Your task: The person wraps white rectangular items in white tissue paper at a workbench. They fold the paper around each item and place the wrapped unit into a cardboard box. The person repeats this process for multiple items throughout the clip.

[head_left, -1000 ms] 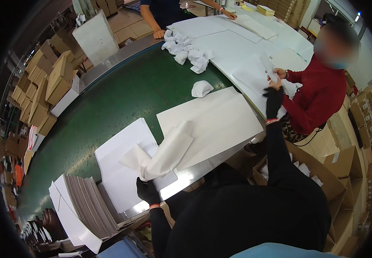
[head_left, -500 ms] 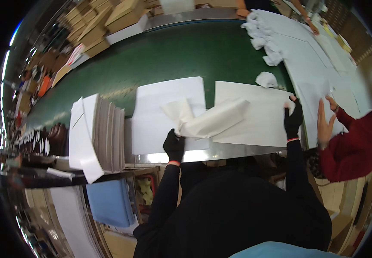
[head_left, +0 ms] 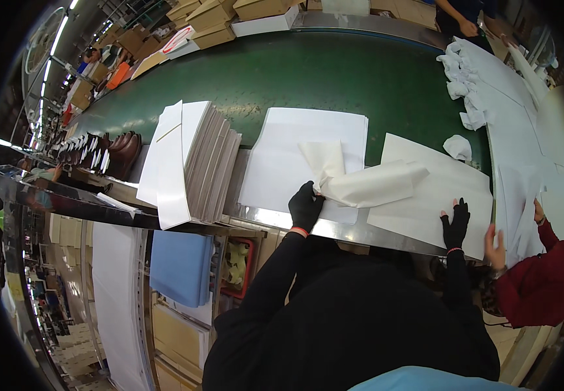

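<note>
My left hand, in a black fingerless glove, is closed on the gathered end of a rolled, cream-coloured sheet of paper. One end of that paper fans out above my fingers; the rest extends to the right. Under it on the left lies a pile of flat white paper sheets. A flat cream sheet lies askew on the right, its lower part reaching over the metal table edge. Over its near right part is my right hand, similarly gloved, fingers stretched out and apart; whether it touches the sheet is unclear.
A thick stack of flat board or paper stands left, with brown boots beyond. Behind the sheets stretches a green conveyor belt. A crumpled white paper ball sits at the right. A co-worker's red sleeve is close to my right hand.
The view has swung, shifting the scene rightward. My right hand has come from the flat cream sheet's far right corner toward its near side, and the sheet now lies slanted. My left hand keeps its grip.
</note>
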Demonstrator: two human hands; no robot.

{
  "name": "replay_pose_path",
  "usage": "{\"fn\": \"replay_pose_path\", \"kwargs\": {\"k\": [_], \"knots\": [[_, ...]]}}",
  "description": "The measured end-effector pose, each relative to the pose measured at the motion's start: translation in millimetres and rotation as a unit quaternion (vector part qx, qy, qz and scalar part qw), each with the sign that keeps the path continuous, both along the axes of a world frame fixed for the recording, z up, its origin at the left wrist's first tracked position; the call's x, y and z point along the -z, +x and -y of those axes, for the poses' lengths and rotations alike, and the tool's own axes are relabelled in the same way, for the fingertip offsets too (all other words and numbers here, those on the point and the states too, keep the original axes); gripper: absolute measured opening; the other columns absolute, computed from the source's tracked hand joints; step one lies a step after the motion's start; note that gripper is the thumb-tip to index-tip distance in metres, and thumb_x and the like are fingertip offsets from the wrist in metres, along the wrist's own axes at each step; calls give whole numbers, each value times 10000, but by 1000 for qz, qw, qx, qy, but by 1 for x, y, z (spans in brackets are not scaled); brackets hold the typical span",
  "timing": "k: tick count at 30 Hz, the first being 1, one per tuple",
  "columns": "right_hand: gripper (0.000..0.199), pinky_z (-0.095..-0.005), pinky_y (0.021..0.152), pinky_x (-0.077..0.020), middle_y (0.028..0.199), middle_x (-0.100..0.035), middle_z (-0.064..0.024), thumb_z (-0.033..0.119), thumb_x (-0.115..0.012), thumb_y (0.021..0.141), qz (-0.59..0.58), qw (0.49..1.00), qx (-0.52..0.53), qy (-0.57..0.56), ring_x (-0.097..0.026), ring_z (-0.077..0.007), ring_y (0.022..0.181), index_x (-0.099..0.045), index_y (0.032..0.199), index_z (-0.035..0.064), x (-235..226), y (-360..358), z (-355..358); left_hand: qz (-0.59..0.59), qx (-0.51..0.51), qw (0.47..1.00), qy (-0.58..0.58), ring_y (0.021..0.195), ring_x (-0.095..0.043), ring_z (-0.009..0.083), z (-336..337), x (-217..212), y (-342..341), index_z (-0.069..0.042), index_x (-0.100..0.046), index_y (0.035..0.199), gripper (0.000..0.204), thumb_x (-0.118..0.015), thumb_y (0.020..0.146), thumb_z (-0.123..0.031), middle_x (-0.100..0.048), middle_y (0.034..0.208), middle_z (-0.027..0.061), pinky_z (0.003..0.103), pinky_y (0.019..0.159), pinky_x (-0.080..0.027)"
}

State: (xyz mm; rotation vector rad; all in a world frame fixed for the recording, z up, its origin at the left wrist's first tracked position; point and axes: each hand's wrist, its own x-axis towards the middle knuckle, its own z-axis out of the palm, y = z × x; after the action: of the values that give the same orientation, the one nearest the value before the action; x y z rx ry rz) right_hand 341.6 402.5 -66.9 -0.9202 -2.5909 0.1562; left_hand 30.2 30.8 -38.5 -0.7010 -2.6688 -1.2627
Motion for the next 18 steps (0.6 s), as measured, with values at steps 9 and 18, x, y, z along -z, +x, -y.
{"fn": "replay_pose_path", "kwargs": {"k": [9, 18], "knots": [[1454, -661, 1101, -85, 1575, -44, -251, 654, -833, 469, 251, 951, 32, -175, -25, -439, 1453, -45, 1531, 49, -41, -13, -1, 13, 13, 999, -34, 791, -656, 320, 1, -1, -3, -87, -616, 1031, 290, -694, 804, -250, -676, 873, 114, 411, 671, -506], [1134, -451, 1143, -266, 1551, -217, -226, 414, -896, 538, 87, 970, -4, -226, -176, -403, 1440, -353, 1457, 31, 3, 9, -43, -23, 0, 1000, 16, 807, -676, 299, 3, 4, -1, -46, -619, 1134, 415, -722, 776, -227, -692, 919, 132, 395, 709, -533]]}}
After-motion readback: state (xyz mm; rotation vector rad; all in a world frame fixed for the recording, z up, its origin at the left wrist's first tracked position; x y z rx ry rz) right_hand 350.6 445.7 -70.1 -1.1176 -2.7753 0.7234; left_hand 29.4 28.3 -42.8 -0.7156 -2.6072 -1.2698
